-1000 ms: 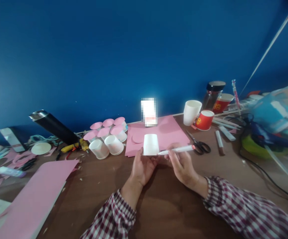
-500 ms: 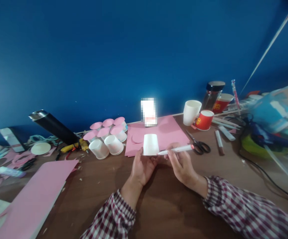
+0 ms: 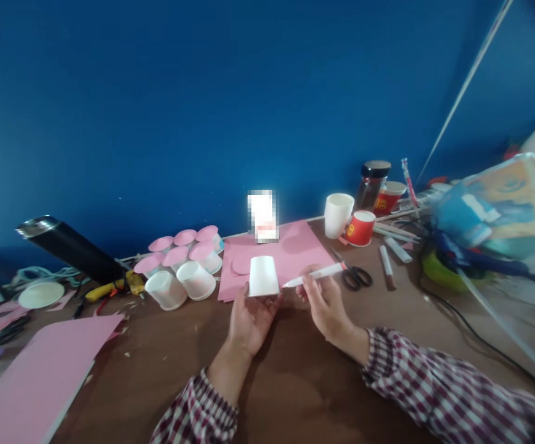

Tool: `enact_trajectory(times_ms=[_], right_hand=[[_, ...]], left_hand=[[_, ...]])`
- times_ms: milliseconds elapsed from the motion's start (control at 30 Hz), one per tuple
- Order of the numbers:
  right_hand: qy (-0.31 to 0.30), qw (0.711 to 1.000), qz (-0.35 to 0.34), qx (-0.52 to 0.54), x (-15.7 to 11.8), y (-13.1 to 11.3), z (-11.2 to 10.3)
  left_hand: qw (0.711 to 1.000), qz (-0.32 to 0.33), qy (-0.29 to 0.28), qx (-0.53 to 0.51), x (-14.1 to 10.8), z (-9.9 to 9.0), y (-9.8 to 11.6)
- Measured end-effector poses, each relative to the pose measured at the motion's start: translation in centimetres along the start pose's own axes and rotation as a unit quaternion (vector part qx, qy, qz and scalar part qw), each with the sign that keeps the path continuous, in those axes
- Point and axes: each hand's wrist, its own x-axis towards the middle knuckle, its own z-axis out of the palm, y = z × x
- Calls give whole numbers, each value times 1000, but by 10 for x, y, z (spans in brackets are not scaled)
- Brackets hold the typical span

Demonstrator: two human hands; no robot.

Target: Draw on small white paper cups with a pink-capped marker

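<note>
A white paper cup (image 3: 264, 276), its wider end down, is held by my left hand (image 3: 251, 320) from below, with the fingers around its lower edge. In my right hand (image 3: 326, 303) a white marker pen (image 3: 318, 274) with a red end is pinched like a writing tool. Its tip points left, just right of the cup's lower edge; whether it touches cannot be made out. Behind the cup lies pink paper (image 3: 290, 243). Black-handled scissors (image 3: 356, 277) rest just beyond my right hand.
On the left stand several white cups (image 3: 196, 280), some topped with pink discs, near a black flask (image 3: 71, 250) and a yellow tool (image 3: 105, 290). Pink sheets (image 3: 50, 376) lie front left. To the right are a white cup (image 3: 338, 216), a red cup (image 3: 360, 228), markers (image 3: 387, 266) and a black cable (image 3: 475, 336).
The view has turned slightly right, so the scene shifts left. Both hands keep their hold on the cup and the marker pen. The pen's tip sits a little farther from the cup.
</note>
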Motion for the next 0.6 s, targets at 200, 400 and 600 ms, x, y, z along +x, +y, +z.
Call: enact_trajectory(times_ms=[200, 400, 600], right_hand=[[23, 995, 66, 65, 7, -4, 2], [68, 988, 109, 82, 19, 5, -3], [75, 987, 140, 2, 28, 1, -11]], left_hand=[[1000, -3, -1, -11, 0, -3, 2], [1000, -4, 21, -23, 0, -4, 2], [999, -5, 34, -31, 1, -2, 1]])
